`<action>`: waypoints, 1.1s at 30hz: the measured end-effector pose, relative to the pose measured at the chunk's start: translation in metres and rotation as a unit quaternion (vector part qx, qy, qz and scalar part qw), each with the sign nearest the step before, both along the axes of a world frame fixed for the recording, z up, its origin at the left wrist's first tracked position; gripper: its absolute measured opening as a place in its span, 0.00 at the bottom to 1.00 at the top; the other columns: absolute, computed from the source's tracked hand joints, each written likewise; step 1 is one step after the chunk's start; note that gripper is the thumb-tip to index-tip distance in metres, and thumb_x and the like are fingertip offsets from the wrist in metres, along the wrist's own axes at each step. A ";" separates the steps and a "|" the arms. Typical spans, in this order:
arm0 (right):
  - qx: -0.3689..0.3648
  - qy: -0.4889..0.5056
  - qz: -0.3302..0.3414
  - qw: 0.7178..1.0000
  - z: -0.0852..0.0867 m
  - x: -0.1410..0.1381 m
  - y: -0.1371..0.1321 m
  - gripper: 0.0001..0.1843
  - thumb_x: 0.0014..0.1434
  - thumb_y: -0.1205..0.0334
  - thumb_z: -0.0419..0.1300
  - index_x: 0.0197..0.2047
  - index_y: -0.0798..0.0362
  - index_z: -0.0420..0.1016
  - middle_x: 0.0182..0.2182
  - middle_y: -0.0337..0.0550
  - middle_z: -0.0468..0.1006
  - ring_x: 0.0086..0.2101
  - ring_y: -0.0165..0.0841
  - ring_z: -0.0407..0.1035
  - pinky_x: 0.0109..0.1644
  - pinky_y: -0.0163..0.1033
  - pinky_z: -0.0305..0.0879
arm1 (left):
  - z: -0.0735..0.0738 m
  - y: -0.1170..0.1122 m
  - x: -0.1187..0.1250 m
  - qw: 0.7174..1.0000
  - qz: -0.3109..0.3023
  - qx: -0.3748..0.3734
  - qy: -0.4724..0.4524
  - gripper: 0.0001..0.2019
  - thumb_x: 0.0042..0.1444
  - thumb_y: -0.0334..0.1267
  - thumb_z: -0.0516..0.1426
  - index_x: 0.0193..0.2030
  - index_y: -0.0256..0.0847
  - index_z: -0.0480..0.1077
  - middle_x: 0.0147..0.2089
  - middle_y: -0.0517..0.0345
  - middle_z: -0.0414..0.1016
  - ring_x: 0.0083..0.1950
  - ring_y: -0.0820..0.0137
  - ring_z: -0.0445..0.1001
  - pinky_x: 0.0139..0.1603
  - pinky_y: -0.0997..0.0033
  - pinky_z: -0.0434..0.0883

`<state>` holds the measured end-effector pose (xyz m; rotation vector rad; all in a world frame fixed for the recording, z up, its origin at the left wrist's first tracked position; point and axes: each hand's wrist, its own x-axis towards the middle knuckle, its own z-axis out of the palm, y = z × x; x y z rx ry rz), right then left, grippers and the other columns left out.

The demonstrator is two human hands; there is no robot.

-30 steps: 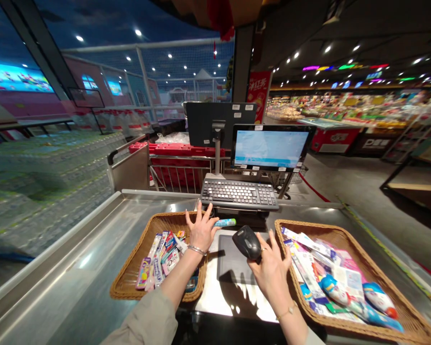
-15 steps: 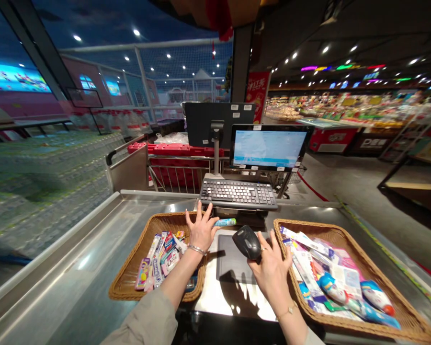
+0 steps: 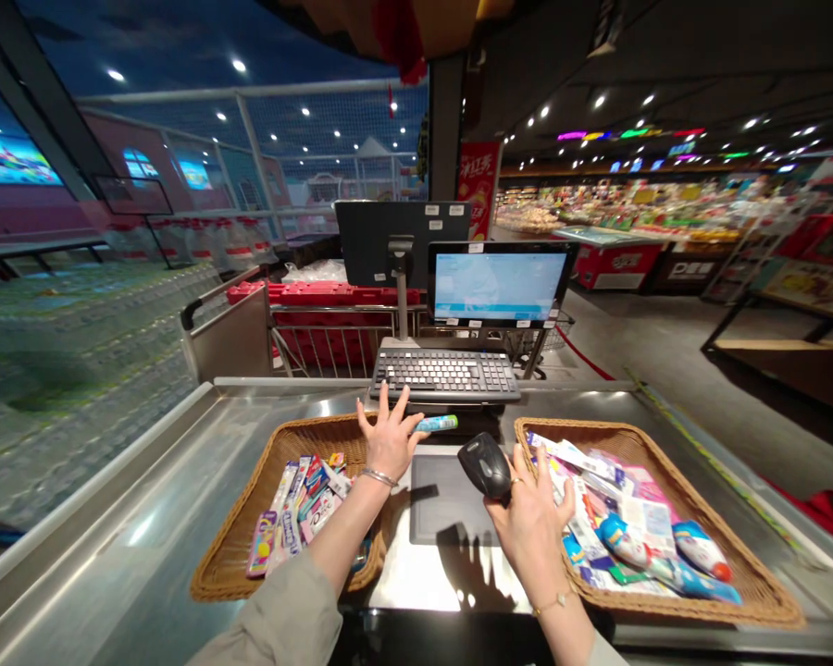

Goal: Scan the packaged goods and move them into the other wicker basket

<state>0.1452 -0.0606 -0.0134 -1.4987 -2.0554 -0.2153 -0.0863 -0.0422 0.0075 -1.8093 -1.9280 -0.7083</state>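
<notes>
My left hand [image 3: 389, 446] is palm down with its fingers spread. A small blue-green tube-shaped package [image 3: 436, 423] sticks out beside its thumb, held there; the inner end is hidden by the hand. My right hand [image 3: 531, 513] grips a black handheld barcode scanner [image 3: 484, 465], whose head points up and left toward the tube. The handle is mostly hidden by the fingers. Below both hands lies a grey flat plate [image 3: 448, 509] set in the counter. The left wicker basket [image 3: 232, 527], by my left forearm, holds sweets and small packets. Beside my right hand, the other wicker basket [image 3: 756, 555] holds packaged goods.
A keyboard [image 3: 451, 372] stands behind the hands, below a lit screen [image 3: 496, 285] and a second monitor [image 3: 389, 236] seen from behind. Metal counter edges [image 3: 97, 490] rise on the left. A trolley with red crates [image 3: 333, 319] is beyond the counter.
The view has swung slightly right, so baskets, keyboard and screens appear farther left. My right hand and the scanner have shifted a little right; the tube stays with my left hand.
</notes>
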 end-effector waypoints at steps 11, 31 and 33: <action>0.006 0.014 -0.050 0.999 -0.001 0.027 0.000 0.22 0.54 0.63 0.54 0.52 0.53 0.71 0.60 0.50 0.67 0.66 0.50 0.44 0.63 0.64 0.35 | 0.005 0.019 0.038 0.999 -0.047 -0.004 -0.003 0.11 0.56 0.48 0.58 0.45 0.56 0.76 0.69 0.62 0.57 0.73 0.49 0.42 0.65 0.27 0.31; 0.008 0.043 -0.150 0.988 -0.008 0.097 0.008 0.21 0.56 0.58 0.52 0.52 0.55 0.71 0.57 0.51 0.71 0.65 0.49 0.46 0.63 0.64 0.34 | 0.000 0.050 0.115 0.993 -0.118 -0.012 -0.002 0.12 0.54 0.50 0.60 0.45 0.55 0.76 0.69 0.61 0.57 0.73 0.46 0.43 0.64 0.26 0.30; 0.015 0.048 -0.158 0.986 -0.008 0.104 0.010 0.22 0.56 0.58 0.52 0.52 0.56 0.71 0.56 0.53 0.72 0.64 0.49 0.47 0.63 0.64 0.34 | -0.003 0.052 0.121 0.992 -0.126 -0.017 0.001 0.12 0.53 0.49 0.61 0.45 0.56 0.76 0.69 0.62 0.57 0.73 0.46 0.42 0.64 0.25 0.31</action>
